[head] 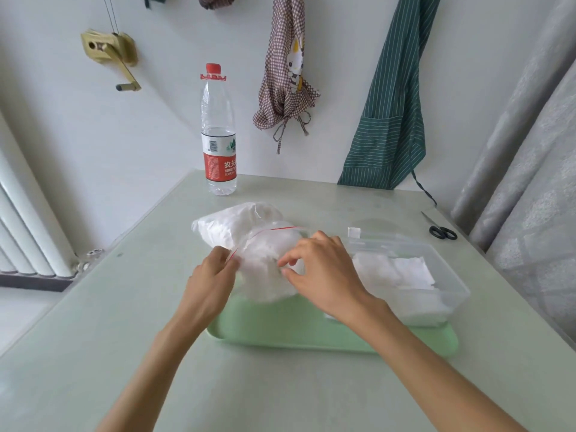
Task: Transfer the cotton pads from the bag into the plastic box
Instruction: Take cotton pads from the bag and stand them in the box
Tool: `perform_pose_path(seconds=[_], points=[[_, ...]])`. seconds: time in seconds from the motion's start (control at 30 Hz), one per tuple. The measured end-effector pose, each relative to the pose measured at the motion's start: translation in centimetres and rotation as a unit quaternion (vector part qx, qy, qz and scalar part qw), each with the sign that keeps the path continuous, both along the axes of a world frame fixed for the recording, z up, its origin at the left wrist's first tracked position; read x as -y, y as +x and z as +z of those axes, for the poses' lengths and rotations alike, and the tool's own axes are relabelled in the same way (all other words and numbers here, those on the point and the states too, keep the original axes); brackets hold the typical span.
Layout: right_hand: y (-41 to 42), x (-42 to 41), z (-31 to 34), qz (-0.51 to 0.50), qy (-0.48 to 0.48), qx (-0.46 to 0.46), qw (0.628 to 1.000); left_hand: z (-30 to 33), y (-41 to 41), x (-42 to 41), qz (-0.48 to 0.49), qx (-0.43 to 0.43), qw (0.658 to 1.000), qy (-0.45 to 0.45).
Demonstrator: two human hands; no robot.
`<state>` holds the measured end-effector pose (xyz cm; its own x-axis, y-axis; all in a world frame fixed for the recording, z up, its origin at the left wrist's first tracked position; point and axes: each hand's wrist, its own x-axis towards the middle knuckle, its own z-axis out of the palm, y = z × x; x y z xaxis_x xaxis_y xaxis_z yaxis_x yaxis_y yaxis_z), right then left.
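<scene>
- A clear zip-seal bag stuffed with white cotton pads is lying on a pale green table, its near end hanging over the left part of a mint-green tray; the pads inside are too bunched to count.
- The left hand is pinching the bag's red-lined mouth at its left corner, fingers closed narrowly on the plastic.
- The right hand is hovering at the bag's opening with thumb and forefinger curled close together; whether they are gripping a pad or the plastic cannot be told.
- One clear plastic box is sitting on the right part of the tray, just beside the bag, holding a layer of white cotton pads that are overlapping too much to count.
- The box's clear lid is showing behind the box.
- One water bottle with a red cap is standing upright at the table's far edge, part full.
- One pair of black-handled scissors is lying near the table's right edge, well apart from the box.
- Two aprons are hanging on the wall behind: one checked apron, one green striped apron.
</scene>
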<state>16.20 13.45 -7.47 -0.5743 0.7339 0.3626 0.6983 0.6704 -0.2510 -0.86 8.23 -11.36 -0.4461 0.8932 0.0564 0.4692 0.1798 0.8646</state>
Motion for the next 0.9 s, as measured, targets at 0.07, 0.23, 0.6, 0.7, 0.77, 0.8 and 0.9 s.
perform_pose_path(seconds=[0.07, 0.23, 0.6, 0.7, 0.77, 0.8, 0.9], points=[[-0.2, -0.1, -0.3, -0.013, 0.007, 0.007, 1.000, -0.8, -0.2, -0.3, 0.000, 0.090, 0.995, 0.047], [-0.8, -0.1, -0.9, -0.040, 0.040, 0.014, 0.998, -1.5, -0.2, -1.3, -0.044, 0.181, 0.977, 0.104], [-3.4, 0.7, -2.9, -0.046, 0.075, 0.005, 0.996, -2.4, 0.6, -0.7, 0.004, 0.089, 0.988, 0.128], [-2.7, 0.5, -3.1, -0.003, 0.083, -0.028, 0.996, -2.4, 0.6, -0.7, 0.020, 0.027, 0.992, 0.121], [-1.8, 0.5, -2.7, 0.010, 0.093, -0.065, 0.994, -2.4, 0.5, -0.6, 0.047, -0.019, 0.993, 0.111], [-1.3, 0.7, -2.4, 0.011, 0.086, -0.100, 0.991, -2.3, 0.5, -0.6, 0.071, -0.044, 0.991, 0.102], [0.4, 1.3, -0.6, 0.001, -0.010, -0.242, 0.970, -1.5, 0.2, -0.1, 0.156, -0.140, 0.974, 0.086]])
